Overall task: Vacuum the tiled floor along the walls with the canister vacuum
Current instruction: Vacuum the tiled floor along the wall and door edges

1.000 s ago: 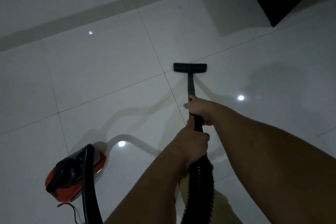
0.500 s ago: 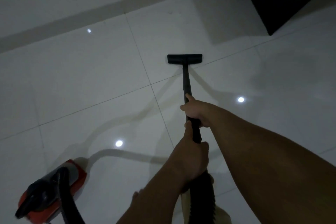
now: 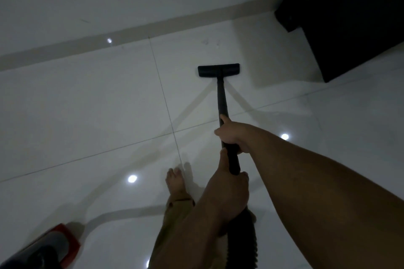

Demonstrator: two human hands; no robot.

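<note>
Forward I pushed the floor head [image 3: 218, 70] toward the baseboard [image 3: 153, 31]; right hand [image 3: 232, 135] and left hand [image 3: 229, 194] grip the wand [image 3: 222, 98]; canister [image 3: 50, 247] cut off at the frame's bottom-left corner.

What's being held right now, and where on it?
Both hands hold the vacuum wand: the right hand grips mid-shaft, the left hand grips its lower end, where the ribbed hose begins.

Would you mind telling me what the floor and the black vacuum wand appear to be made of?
The pale tiled floor looks like glazed ceramic or porcelain, polished: thin grout lines cross it and it mirrors ceiling lights as bright spots. The slim black vacuum wand looks like matte plastic, possibly painted metal; it shows no shine in this dim light.
</note>
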